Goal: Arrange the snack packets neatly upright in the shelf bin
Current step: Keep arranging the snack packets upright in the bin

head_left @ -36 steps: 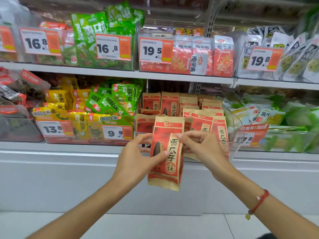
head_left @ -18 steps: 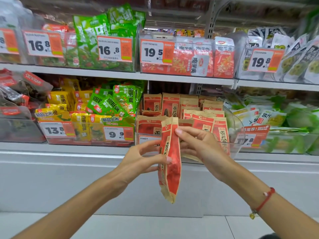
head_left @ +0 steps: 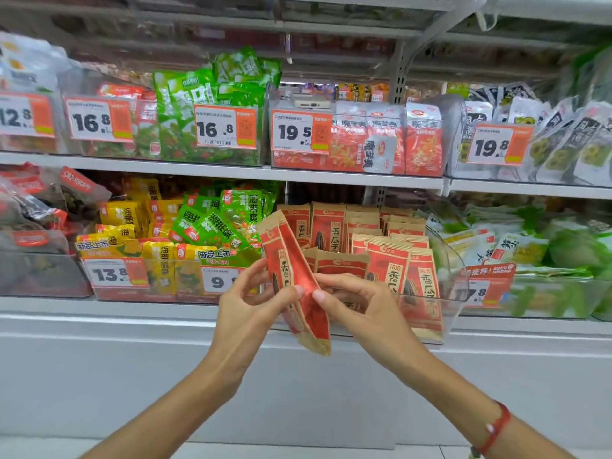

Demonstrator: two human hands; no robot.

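Left hand and right hand pinched one tilted red snack packet. It hung before the clear shelf bin.

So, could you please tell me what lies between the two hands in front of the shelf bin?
In the head view, a red-and-tan snack packet, tilted, is pinched between the left hand and right hand.

Red-and-tan snack packets, clear shelf bin
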